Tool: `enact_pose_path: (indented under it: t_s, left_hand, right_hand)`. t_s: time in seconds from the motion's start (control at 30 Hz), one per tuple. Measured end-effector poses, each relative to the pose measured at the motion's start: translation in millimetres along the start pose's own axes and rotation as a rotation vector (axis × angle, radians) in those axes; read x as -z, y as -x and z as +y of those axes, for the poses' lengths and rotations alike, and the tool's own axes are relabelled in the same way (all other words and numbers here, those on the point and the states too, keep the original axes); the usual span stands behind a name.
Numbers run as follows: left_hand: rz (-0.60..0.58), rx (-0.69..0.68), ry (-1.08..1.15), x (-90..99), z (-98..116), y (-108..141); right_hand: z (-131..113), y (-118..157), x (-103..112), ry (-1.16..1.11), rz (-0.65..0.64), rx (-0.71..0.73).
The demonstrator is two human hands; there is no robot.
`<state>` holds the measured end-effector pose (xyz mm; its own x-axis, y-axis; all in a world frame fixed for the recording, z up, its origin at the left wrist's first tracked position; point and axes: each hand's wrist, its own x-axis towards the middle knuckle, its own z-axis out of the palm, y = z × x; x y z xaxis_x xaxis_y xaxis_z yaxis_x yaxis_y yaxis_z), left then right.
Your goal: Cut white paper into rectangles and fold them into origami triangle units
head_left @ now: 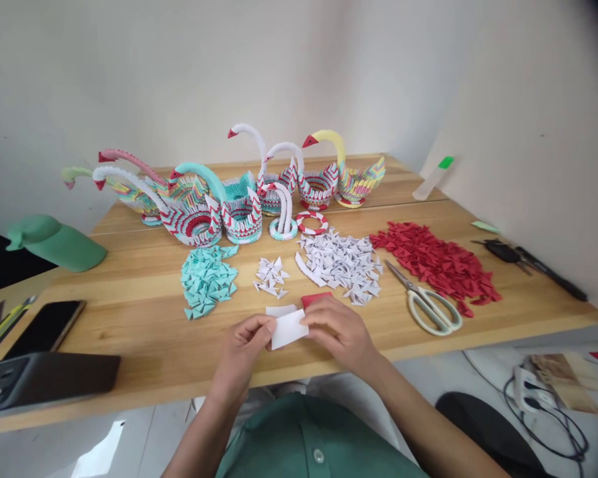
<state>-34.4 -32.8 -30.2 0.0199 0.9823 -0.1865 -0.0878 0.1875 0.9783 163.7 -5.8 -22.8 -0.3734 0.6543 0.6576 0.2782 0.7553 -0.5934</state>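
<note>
Between my two hands is a small white paper rectangle [288, 330], held above the table's front edge. My left hand [248, 342] pinches its left side between thumb and fingers. At the right edge, my right hand [339, 330] grips the same paper with its fingertips. Just beyond lie a white paper piece [279, 310] and a red paper piece [315, 299], the red one partly behind my right hand. Farther on are a small group of folded white triangles [271, 275], a larger white pile [346, 262], a teal pile [209, 279] and a red pile [436, 262].
Several folded-paper swans [192, 222] stand along the back. Scissors [431, 305] lie to the right, near keys [503, 251]. On the left are a green bottle [60, 244], a phone [44, 326] and a dark box-shaped device [64, 378]. A power strip [531, 388] is on the floor.
</note>
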Motion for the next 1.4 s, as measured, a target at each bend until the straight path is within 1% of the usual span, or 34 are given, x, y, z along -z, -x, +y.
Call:
enact_pose_path:
  t_s: [0.1, 0.2, 0.27, 0.3, 0.4, 0.47, 0.5, 0.57, 0.67, 0.73, 0.77, 0.83, 0.93, 1.07, 1.13, 1.23, 1.33, 1.4]
  left_hand:
    - [-0.023, -0.042, -0.083, 2.3, 1.4, 3.6]
    - [-0.125, -0.106, -0.089, 5.7, 1.0, 6.2]
    - [-0.171, -0.111, -0.073, 5.7, -1.0, 6.5]
    - [-0.161, -0.105, -0.072, 4.7, -2.2, 6.2]
    - [-0.059, -0.087, -0.114, -0.3, -4.7, 4.8]
    - [-0.017, -0.087, -0.137, -3.4, -4.2, 4.0]
    - [-0.011, -0.083, -0.137, -4.5, -3.4, 3.7]
    - [-0.021, -0.063, -0.098, -5.9, -1.0, 2.6]
    - [-0.068, 0.020, 0.072, -6.6, 2.8, 0.0]
    - [-0.106, 0.089, 0.220, -6.9, 5.1, -1.8]
    - [-0.115, 0.108, 0.257, -6.9, 5.9, -2.6]
    - [-0.098, 0.117, 0.232, -6.7, 6.8, -4.2]
    - [-0.055, 0.115, 0.142, -6.8, 6.8, -6.2]
    - [-0.046, 0.080, 0.089, -9.7, 7.6, -5.4]
    - [-0.056, 0.050, 0.059, -11.1, 8.0, -3.4]
    - [-0.065, -0.029, 0.009, -9.9, 6.0, -0.1]
    - [-0.134, -0.121, 0.017, -6.2, 2.0, 1.4]
    - [-0.156, -0.124, 0.003, -5.8, 0.8, 1.3]
  right_hand:
    - [-1.0, -0.9, -1.4, -0.066, 0.038, -0.099]
    - [-2.4, 0.1, -2.4, -0.103, 0.072, -0.191]
    - [-3.3, 1.6, -3.3, -0.113, 0.081, -0.248]
    - [-3.7, 2.4, -3.8, -0.116, 0.083, -0.280]
    - [-5.1, 3.8, -4.6, -0.123, 0.092, -0.373]
    - [-5.8, 3.6, -4.2, -0.105, 0.081, -0.386]
    - [-5.9, 3.1, -3.7, -0.084, 0.073, -0.372]
    - [-4.6, 1.6, -2.4, -0.018, 0.070, -0.294]
    - [-0.7, -1.4, -0.3, 0.094, 0.082, -0.076]
    - [1.0, -2.8, 1.3, 0.153, 0.064, 0.077]
    - [1.2, -3.0, 2.0, 0.174, 0.050, 0.128]
    - [0.8, -2.7, 3.2, 0.190, 0.023, 0.156]
    - [0.2, -1.5, 4.1, 0.139, -0.010, 0.071]
    - [0.5, -1.3, 2.6, -0.025, -0.043, -0.032]
    - [-0.2, -2.0, 1.1, -0.097, -0.021, -0.105]
    - [-3.1, -3.1, -0.5, -0.172, 0.047, -0.254]
    - [-5.7, -2.4, -1.5, -0.228, 0.074, -0.382]
    - [-5.8, -0.8, -2.9, -0.237, 0.090, -0.464]
